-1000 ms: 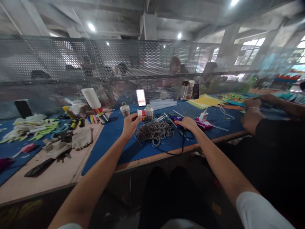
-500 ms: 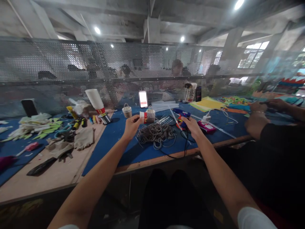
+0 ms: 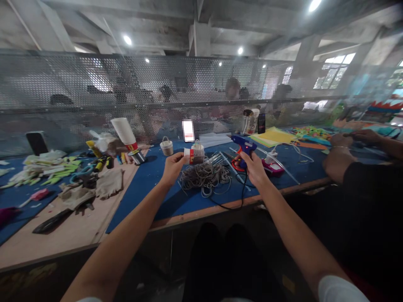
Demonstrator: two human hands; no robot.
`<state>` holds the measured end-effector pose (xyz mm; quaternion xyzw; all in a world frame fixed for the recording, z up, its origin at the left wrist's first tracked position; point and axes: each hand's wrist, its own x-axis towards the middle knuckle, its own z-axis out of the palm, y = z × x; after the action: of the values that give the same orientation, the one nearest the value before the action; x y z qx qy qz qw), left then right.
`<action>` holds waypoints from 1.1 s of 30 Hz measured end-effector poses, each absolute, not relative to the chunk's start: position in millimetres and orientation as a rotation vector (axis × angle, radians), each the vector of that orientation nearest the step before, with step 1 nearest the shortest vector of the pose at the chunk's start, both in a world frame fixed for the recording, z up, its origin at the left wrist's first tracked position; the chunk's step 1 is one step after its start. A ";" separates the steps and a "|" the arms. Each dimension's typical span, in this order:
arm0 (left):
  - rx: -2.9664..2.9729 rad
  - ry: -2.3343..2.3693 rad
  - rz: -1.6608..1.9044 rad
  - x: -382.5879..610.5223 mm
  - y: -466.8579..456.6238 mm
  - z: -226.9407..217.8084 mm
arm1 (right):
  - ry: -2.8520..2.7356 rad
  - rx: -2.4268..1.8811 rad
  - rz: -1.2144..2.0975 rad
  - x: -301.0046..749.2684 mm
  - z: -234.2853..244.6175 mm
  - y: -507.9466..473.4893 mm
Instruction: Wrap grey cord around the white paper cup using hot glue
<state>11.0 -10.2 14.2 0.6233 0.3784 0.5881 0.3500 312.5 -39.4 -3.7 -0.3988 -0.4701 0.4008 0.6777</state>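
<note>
Head: cup (image 3: 199, 157), red label (image 3: 192, 156) illegible

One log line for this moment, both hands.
left hand: holds paper cup, tipped sideways | right hand: grips glue gun | between hands, on blue mat: grey cord pile

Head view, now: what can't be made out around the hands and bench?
All in the head view:
- Handle of the glue gun: mostly covered by the right hand.
- Near end of the paper cup: partly covered by the left hand.
- Lit phone screen: pixelated, unreadable.
- People behind the perforated screen: blurred by its mesh.
- Purple item: cut off by the left edge.
</note>
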 end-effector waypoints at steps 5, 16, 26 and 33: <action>1.594 0.939 1.532 10.5 -10.2 13.1 | -1.230 -0.893 0.690 287.4 10.8 -46.5; 1.481 0.886 1.524 7.0 -3.4 8.9 | -1.429 -0.793 0.797 239.9 29.4 -14.0; 1.485 0.941 1.580 3.2 -2.5 8.0 | -1.675 -0.860 0.831 234.0 26.1 4.5; 1.525 1.063 1.597 0.8 1.1 7.7 | -1.792 -0.990 0.708 236.1 15.2 -0.4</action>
<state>0.8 1.1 7.7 0.5854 0.4082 0.6133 0.3384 236.1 -0.4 15.2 -0.4036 -0.7309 0.2886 0.4686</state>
